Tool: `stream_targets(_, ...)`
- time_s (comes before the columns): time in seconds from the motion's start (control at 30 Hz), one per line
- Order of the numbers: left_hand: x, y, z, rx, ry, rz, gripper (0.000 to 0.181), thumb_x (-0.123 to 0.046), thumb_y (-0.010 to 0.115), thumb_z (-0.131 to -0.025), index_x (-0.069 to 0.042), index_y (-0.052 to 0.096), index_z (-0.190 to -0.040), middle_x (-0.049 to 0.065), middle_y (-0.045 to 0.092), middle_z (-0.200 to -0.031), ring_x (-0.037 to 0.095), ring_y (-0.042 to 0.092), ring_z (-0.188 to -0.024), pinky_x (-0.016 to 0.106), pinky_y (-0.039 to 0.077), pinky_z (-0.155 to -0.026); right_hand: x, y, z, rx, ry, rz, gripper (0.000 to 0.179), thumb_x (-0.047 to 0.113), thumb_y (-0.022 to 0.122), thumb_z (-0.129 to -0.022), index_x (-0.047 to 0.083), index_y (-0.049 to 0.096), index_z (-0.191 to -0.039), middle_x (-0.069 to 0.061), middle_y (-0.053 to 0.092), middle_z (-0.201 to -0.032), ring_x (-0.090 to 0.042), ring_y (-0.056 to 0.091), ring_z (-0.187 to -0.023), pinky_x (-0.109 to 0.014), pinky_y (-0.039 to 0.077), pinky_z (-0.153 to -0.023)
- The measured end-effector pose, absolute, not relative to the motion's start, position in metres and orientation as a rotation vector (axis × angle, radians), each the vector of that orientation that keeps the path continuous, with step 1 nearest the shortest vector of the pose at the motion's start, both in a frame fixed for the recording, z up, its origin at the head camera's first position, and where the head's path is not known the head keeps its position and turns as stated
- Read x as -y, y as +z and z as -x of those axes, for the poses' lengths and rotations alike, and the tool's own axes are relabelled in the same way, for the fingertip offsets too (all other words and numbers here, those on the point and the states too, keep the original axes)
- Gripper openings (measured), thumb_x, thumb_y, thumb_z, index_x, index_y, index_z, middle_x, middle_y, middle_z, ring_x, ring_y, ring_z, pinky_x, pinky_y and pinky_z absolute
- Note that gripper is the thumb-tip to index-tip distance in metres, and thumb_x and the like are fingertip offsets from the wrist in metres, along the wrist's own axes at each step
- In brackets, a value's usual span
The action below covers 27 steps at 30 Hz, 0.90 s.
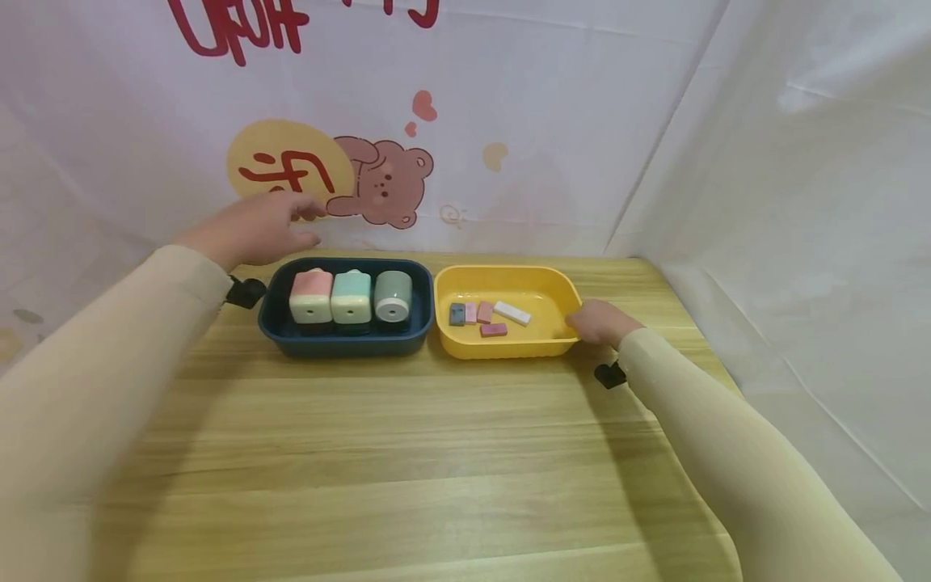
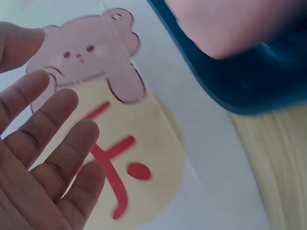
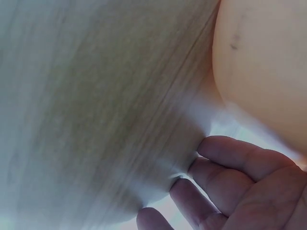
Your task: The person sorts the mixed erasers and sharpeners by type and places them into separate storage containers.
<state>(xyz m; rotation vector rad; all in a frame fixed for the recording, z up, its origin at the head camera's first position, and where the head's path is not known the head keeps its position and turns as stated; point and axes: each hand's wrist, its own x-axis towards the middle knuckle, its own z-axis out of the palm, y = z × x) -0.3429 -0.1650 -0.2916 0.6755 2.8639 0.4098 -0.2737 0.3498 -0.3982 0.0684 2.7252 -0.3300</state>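
Observation:
My left hand (image 1: 262,228) is in the air just beyond the left end of a dark blue bin (image 1: 342,347). Its fingers (image 2: 72,148) are spread and loosely bent, with nothing held. Inside that bin lie a pink-and-cream ceramic container (image 1: 311,297), a mint-and-cream one (image 1: 351,297) and a grey-green rounded one (image 1: 393,293). My right hand (image 1: 602,322) grips the right end of a yellow bin (image 1: 502,349), its thumb side over the rim. The other fingers (image 3: 230,153) are low beside the bin's outer wall, close to the tabletop; the thumb is hidden in the right wrist view.
Several small blocks lie in the yellow bin, among them a white bar (image 1: 512,313) and a dark pink bar (image 1: 494,330). Both bins stand side by side on a wooden table (image 1: 407,461). Behind it hangs a white curtain (image 1: 553,97) with a printed bear.

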Motion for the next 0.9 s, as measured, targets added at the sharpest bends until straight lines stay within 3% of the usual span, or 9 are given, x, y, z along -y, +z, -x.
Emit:
stream_targets(0.53,0.229,-0.319,0.329,-2.876,0.424,-0.563,0.061,-0.033,0.058,-0.106,0.003,0.045,-0.153,0.033,0.048,-0.152,0.054,0.044,-0.139,0.072,0.036,-0.114,-0.352,-0.399,0.275,-2.73,-0.344,-0.049,0.034,0.032,0.041,-0.1,0.007,0.061,-0.089,-0.009,0.057,-0.084,-0.028,0.057,-0.085,-0.04,0.046,-0.08)
stream_targets(0.7,0.241,-0.33,0.326,-2.886,0.432,-0.551,0.06,-0.03,0.059,-0.105,0.005,0.045,-0.152,0.033,0.047,-0.153,0.054,0.043,-0.14,0.072,0.033,-0.115,-0.354,-0.402,0.276,-2.735,-0.375,-0.031,0.034,0.033,0.041,-0.1,0.006,0.061,-0.094,-0.01,0.059,-0.084,-0.028,0.057,-0.085,-0.039,0.046,-0.08)
stream_targets(0.9,0.251,-0.337,0.321,-2.892,0.454,-0.548,0.061,-0.031,0.061,-0.104,0.005,0.045,-0.151,0.034,0.046,-0.153,0.055,0.041,-0.141,0.073,0.031,-0.116,-0.353,-0.401,0.273,-2.73,-0.472,-0.031,0.04,0.036,0.043,-0.101,0.003,0.063,-0.112,-0.012,0.064,-0.093,-0.029,0.059,-0.09,-0.04,0.047,-0.083)
